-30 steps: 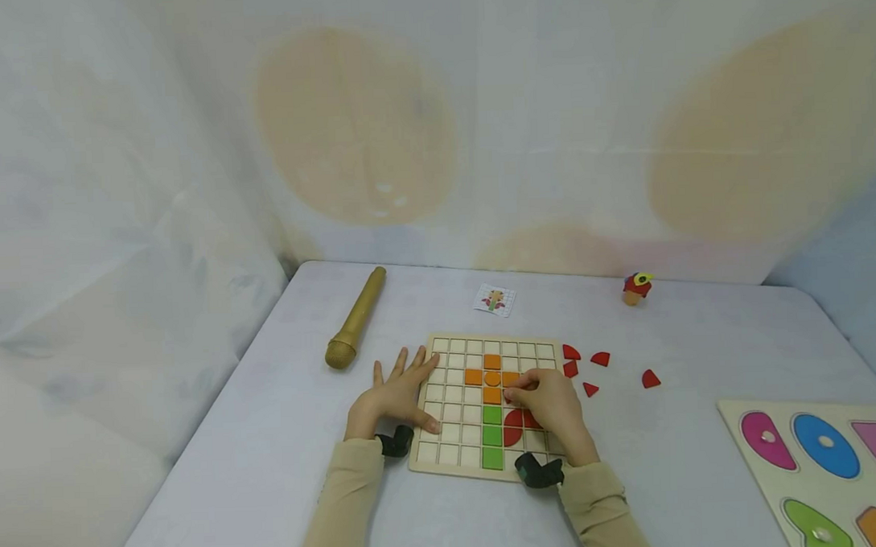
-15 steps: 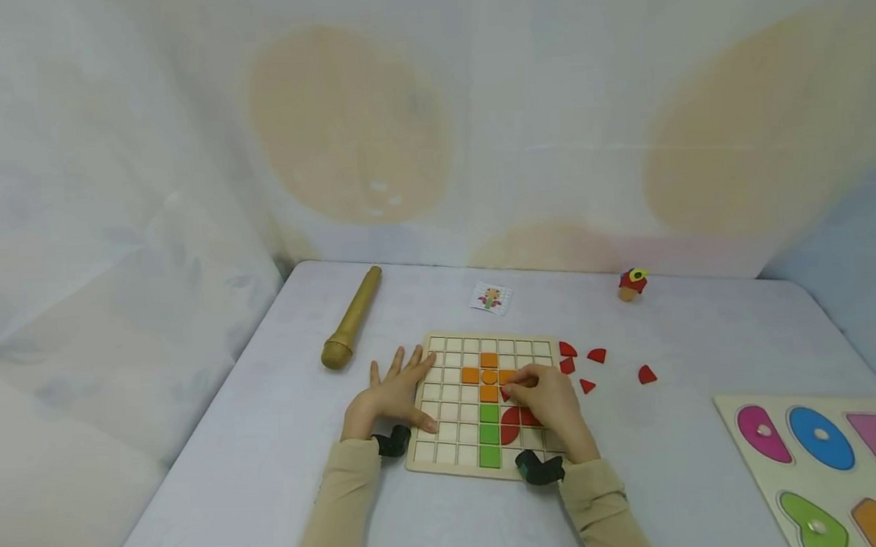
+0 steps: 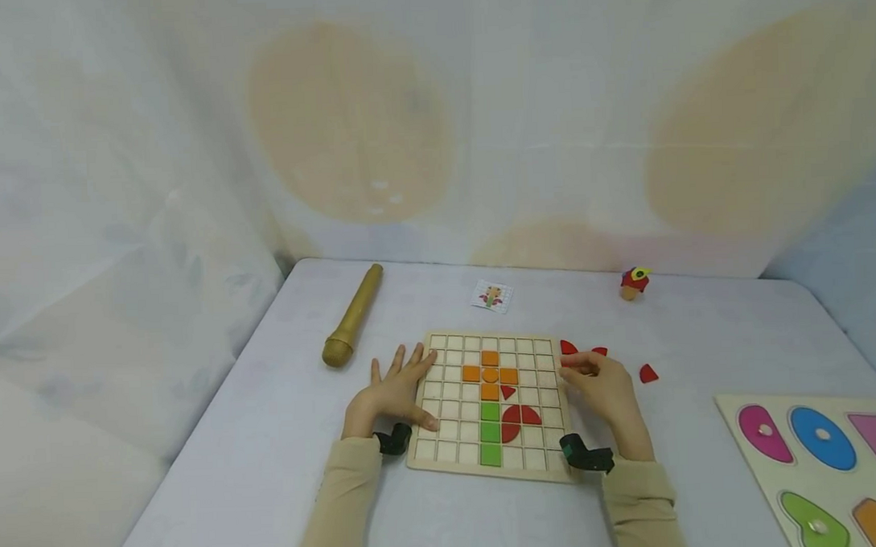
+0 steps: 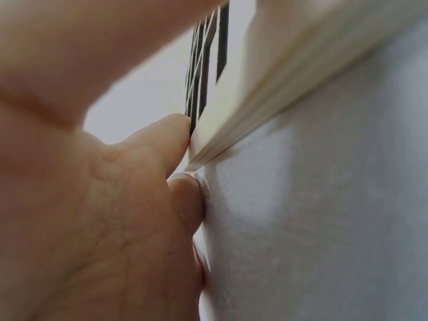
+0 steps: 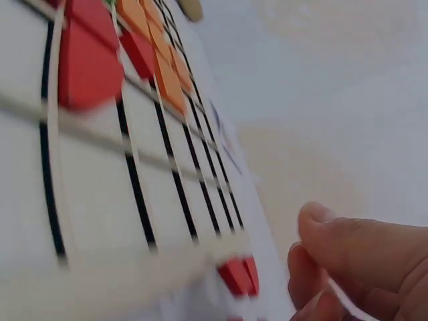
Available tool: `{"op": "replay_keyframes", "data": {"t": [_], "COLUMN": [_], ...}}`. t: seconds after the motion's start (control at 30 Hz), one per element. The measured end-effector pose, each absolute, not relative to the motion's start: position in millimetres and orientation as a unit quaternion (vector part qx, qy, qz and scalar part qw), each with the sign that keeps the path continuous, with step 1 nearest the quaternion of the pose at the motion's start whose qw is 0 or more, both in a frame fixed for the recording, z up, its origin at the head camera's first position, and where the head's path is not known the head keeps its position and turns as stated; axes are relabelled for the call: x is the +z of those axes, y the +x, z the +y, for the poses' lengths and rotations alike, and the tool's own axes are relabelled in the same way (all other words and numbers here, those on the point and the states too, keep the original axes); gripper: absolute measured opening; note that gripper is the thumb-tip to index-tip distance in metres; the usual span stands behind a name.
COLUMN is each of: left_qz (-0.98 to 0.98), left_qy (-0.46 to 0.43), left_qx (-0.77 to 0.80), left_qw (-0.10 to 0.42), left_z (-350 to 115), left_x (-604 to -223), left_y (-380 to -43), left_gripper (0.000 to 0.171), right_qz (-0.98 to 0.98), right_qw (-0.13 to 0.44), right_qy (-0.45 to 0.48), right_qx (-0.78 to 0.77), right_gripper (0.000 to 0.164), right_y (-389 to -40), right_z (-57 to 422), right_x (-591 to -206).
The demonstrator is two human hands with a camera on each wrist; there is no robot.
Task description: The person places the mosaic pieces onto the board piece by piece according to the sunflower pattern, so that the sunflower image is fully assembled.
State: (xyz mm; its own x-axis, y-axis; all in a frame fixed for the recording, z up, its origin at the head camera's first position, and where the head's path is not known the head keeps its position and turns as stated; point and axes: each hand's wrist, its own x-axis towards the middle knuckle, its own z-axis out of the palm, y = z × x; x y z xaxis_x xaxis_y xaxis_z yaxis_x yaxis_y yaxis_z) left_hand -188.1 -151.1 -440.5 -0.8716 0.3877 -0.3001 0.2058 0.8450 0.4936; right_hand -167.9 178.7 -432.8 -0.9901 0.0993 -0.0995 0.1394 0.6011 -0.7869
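Note:
A wooden grid board (image 3: 447,432) lies on the table, with orange squares, an orange disc, a column of green squares (image 3: 490,433) and red rounded pieces (image 3: 512,432) in its cells. A small red triangle (image 3: 508,392) lies on the board below the right orange square. My left hand (image 3: 388,402) rests on the board's left edge, fingers spread; its wrist view shows fingers (image 4: 175,137) at the edge. My right hand (image 3: 607,390) is just beyond the right edge, fingertips by loose red pieces (image 3: 568,348); the right wrist view shows nothing between thumb and fingers.
A gold microphone (image 3: 352,317) lies at the left, a small pattern card (image 3: 493,296) behind the board. A parrot figure (image 3: 634,283) stands at the back right. One red piece (image 3: 647,373) lies further right; a knobbed shape puzzle (image 3: 771,479) is at the lower right.
My right hand has let go of the red triangle on the board and moved right to the loose red pieces, covering some of them. My left hand keeps its place.

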Motion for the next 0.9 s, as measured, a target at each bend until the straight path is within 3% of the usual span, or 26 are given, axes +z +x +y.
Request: {"op": "replay_keyframes", "data": {"t": [0.27, 0.5, 0.9], "left_qz": [0.942, 0.941, 0.940], "left_qy": [0.156, 0.158, 0.161], "left_qx": [0.220, 0.226, 0.226], "left_qw": [0.201, 0.196, 0.198], "left_z": [-152.5, -150.7, -150.6], "left_x": [-441.0, -439.3, -439.2], "left_y": [-187.5, -187.6, -188.6], "left_gripper": [0.122, 0.121, 0.121], "right_qz": [0.906, 0.917, 0.925], "right_qw": [0.078, 0.044, 0.033], "right_qy": [0.127, 0.150, 0.138], "right_qx": [-0.396, -0.367, -0.353], "right_gripper": [0.039, 0.031, 0.033], "right_y": [-159.7, -160.4, -162.1], "right_z": [209.3, 202.5, 195.2], "right_x": [-443.1, -448.3, -451.1]}}
